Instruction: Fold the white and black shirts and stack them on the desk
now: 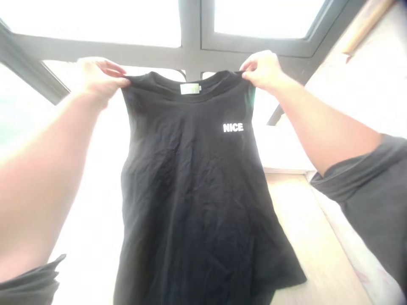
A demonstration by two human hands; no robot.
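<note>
A black sleeveless T-shirt (193, 182) hangs spread out in front of me, its front facing me. White letters reading "NICE" (233, 127) are on the chest at the right, and a pale label (190, 88) shows inside the neckline. My left hand (101, 77) pinches the shoulder on the left side between thumb and fingers. At the opposite shoulder, my right hand (262, 70) grips the fabric in the same way. Wrinkles run over the lower part of the shirt, and its bottom edge leaves the view at the left.
Behind the shirt stands a grey window frame (190, 34) with bright panes. A pale wooden surface (311, 228) lies at the lower right, with a white ledge (282, 156) above it. Along the upper right wall runs a wooden bar (365, 31).
</note>
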